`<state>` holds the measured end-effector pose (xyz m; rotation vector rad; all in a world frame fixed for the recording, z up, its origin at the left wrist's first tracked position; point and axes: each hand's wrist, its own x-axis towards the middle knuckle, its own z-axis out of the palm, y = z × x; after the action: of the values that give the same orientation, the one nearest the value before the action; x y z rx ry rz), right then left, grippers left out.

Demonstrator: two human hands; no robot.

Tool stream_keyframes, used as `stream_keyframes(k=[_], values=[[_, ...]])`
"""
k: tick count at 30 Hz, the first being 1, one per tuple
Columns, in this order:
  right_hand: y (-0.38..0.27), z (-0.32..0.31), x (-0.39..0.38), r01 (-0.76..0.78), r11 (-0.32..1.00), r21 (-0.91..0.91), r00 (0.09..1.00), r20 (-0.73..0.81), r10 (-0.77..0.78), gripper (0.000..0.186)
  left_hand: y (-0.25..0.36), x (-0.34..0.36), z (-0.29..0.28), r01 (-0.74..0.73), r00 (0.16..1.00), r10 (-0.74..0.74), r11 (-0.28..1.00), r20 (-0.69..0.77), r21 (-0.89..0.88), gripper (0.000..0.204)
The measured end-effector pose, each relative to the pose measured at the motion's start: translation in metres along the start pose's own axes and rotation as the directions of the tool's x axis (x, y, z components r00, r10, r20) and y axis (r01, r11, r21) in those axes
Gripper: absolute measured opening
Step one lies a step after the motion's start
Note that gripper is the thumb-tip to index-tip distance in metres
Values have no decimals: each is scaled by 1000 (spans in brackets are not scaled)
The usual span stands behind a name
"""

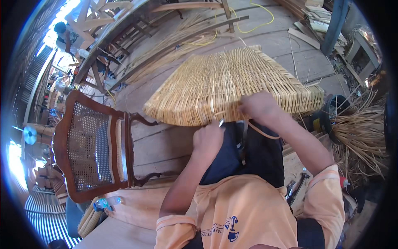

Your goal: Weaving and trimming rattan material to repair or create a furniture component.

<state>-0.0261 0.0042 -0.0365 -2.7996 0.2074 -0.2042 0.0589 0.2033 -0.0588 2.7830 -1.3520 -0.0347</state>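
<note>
A large woven wicker panel point(232, 76) of straw-coloured strands lies across my lap, its thick near edge facing me. My left hand point(208, 139) is closed just below that edge. A small shiny metal piece point(221, 123) shows at its fingers; whether it is a tool's tip is unclear. Against the woven edge, farther right, my right hand point(263, 110) is closed in a pinch, slightly blurred. From beneath it a pale rattan strand point(265, 135) loops down and to the right. A short bit of strand sticks out of the weave between my hands.
On the left a dark wooden chair with a cane back point(89, 149) lies tipped over. A bundle of loose rattan strands point(360, 128) sits at the right beside a black bucket point(336, 106). Planks, a yellow cord point(271, 18) and another person point(66, 39) are farther off.
</note>
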Motion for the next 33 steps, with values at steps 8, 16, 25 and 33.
stream_keyframes(k=[8,16,25,33], values=[[60,24,-88,-61,955,-289,998,-5,62,64,10,12,-21,-44,988,62,990,-138,133,21],[29,60,-48,102,990,-95,841,-523,-137,67,7,46,-16,-248,959,249,968,-137,29,33],[53,54,-58,212,975,-72,855,-469,-221,48,-71,23,-43,-501,862,505,862,47,-76,30],[54,49,-57,167,983,-70,890,-418,-181,28,-198,-54,-76,-249,967,254,962,30,-114,23]])
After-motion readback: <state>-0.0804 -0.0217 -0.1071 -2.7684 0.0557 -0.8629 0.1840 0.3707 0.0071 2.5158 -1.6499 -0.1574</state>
